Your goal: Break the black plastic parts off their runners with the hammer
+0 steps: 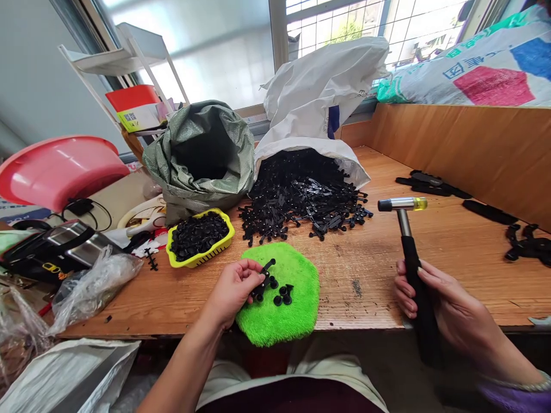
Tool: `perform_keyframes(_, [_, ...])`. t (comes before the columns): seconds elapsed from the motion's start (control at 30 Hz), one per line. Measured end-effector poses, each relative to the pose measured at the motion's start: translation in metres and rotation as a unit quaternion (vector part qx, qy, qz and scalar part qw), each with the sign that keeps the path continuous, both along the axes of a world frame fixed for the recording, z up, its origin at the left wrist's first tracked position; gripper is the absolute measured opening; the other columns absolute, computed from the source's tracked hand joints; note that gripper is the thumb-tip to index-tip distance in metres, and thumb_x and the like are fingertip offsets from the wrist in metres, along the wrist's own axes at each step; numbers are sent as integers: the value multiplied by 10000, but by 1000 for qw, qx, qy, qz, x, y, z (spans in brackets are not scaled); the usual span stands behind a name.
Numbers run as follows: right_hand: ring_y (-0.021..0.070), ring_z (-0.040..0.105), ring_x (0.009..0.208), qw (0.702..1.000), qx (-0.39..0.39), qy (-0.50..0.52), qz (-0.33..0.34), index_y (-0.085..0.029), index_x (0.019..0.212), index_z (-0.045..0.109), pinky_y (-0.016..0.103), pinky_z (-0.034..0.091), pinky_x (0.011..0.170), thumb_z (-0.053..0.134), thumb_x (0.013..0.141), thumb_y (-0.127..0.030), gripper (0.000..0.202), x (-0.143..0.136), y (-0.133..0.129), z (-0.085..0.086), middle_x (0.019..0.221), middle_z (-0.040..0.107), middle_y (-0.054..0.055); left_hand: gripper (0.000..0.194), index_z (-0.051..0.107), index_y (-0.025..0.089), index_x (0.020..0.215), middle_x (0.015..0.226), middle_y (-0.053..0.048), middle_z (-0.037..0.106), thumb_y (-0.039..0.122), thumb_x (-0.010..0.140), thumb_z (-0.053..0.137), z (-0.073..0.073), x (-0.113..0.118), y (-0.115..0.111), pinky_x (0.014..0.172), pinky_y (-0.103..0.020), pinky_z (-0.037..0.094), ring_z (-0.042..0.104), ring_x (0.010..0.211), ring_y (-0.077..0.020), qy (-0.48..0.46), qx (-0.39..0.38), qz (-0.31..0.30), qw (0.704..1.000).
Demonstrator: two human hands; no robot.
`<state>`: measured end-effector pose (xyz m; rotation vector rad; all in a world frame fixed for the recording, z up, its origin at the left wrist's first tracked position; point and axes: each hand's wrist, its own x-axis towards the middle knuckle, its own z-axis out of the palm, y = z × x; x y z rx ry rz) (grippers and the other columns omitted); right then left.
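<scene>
My left hand (238,287) is closed on a black plastic part (267,268) with a small arm and round ends, over the left side of a green fluffy mat (297,321). Several small black round caps (283,295) lie on the mat just right of the fingers. Off to the right, my right hand (447,304) wraps round the black handle of a mallet (414,269). The mallet is held upright above the table's front edge. Its metal head has a black face on the left and a yellow one on the right.
Black plastic parts (301,201) spill from a white sack (357,169) behind the mat. A yellow basket (230,229) full of black pieces stands left, before a green-grey sack (172,189). Black parts (434,183) lie along a wooden board (465,137). A pink basin (64,166) is far left.
</scene>
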<state>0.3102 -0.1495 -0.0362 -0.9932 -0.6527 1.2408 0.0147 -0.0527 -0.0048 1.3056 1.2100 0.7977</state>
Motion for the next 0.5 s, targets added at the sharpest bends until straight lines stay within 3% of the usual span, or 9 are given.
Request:
perform_keyframes(0.23, [101,392,375,993,4,-114,-1,-245,740,585,218,325,352,567,785,-456,217,-3,-2,0,513,447,-40,193,528,148,714,475,93,386,240,577,627,1,2,1,331,-128,265,333,398,-35,3,15,-7,1000])
perform_keyframes(0.33, [130,441,405,975,3,-219,31,-238,706,630,234,327,363,658,731,-416,182,-10,-3,10,507,506,-17,181,520,154,706,481,95,397,208,563,618,2,3,3,311,-121,246,327,374,-27,6,-2,-14,1000])
perform_keyframes(0.37, [155,479,458,962,15,-269,41,-245,714,651,251,356,407,688,703,-404,163,-14,-3,15,532,540,-2,180,515,157,701,489,94,406,202,559,616,2,3,4,307,-118,241,331,371,-25,6,-8,-16,1000])
perform_keyframes(0.5, [212,505,497,832,114,-537,82,-313,766,652,306,364,493,546,777,-456,178,-39,4,35,530,553,4,146,501,166,682,490,94,408,180,567,590,3,4,6,298,-115,227,325,363,-24,6,-16,-18,1000])
